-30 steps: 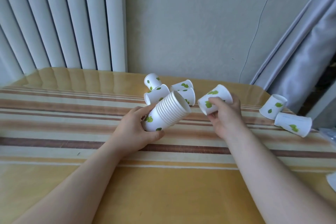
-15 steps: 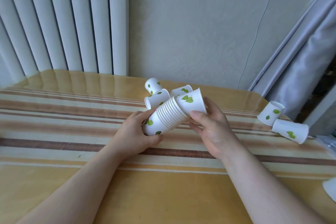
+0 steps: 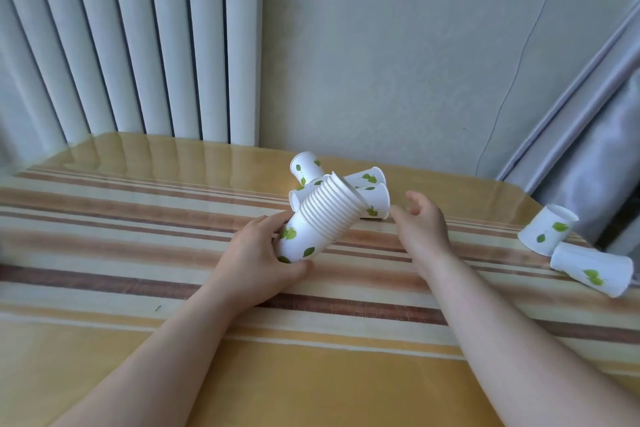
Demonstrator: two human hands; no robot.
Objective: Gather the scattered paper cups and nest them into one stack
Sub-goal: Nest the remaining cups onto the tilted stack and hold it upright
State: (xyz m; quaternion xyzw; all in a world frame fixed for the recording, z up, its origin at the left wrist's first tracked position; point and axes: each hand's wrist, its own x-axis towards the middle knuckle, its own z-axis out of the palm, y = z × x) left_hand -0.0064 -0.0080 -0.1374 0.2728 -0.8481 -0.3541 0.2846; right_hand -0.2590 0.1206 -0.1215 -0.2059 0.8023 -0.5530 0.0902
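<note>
Gripping the stack [image 3: 323, 218] by its bottom cup, the left hand [image 3: 258, 262] had fingers and thumb curled round it and held it tilted, the long axis running from the palm up and away to the right, so the open mouth faced the far right. The right hand [image 3: 420, 227] hovered just right of that mouth, fingers loosely spread and holding nothing. Directly beyond its fingertips lay the nearest loose cup [image 3: 375, 205], on its side on the counter [image 3: 138, 253], its length running left to right and its rim toward the right hand — a short reach forward and slightly left, by my reading the likely next pick. Behind the stack sat three more cups: one farther back [image 3: 367, 177] on its side, another [image 3: 306, 166] at the rear, and a third [image 3: 295, 198] of which only a sliver of rim showed; how these touched one another could not be made out. Two further cups rested well apart at the right edge of the counter, one [image 3: 545, 230] leaning and one [image 3: 590, 269] lying flat — clearly the right hand's side. Whether the stack's rims were fully seated was hard to tell.
</note>
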